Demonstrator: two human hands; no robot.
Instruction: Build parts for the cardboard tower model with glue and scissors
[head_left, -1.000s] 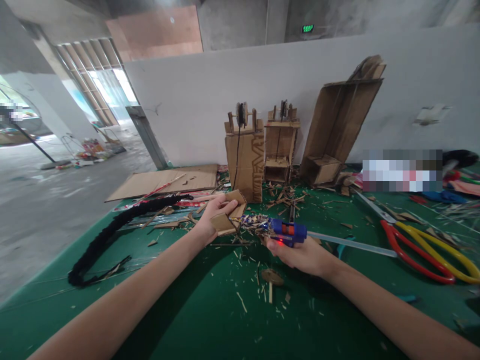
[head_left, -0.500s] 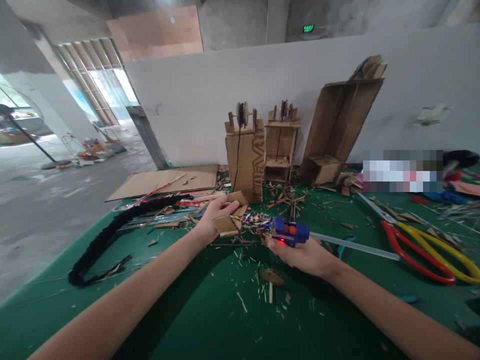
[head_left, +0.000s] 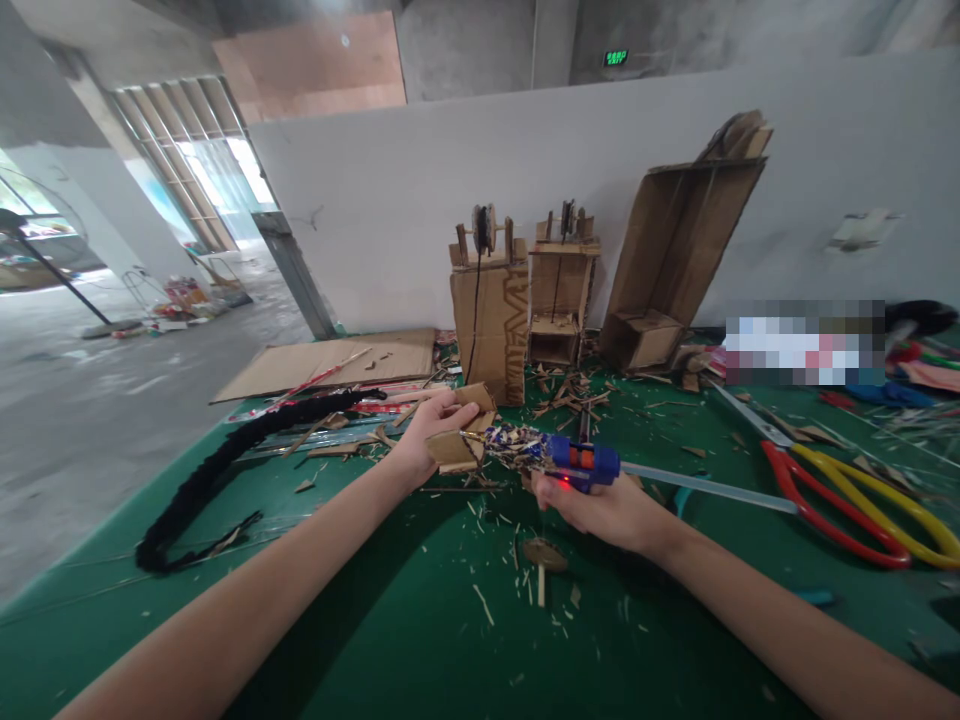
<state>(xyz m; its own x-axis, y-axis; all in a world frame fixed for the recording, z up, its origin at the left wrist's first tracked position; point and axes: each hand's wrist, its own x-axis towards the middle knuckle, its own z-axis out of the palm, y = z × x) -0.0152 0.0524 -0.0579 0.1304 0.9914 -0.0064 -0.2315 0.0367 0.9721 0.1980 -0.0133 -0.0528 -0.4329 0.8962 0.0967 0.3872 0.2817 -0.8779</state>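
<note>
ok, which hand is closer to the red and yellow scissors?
Right. The right hand grips the glue gun just left of the scissors; the left hand holds the cardboard piece, farther left.

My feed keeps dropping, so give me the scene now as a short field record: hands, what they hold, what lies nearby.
left hand: holds cardboard piece
right hand: grips blue glue gun, nozzle at the cardboard piece
glue gun light: red, lit
surface: green table, strewn with scraps
right of hands: red-and-yellow scissors
left of hands: black braided cord
behind: cardboard towers
</note>
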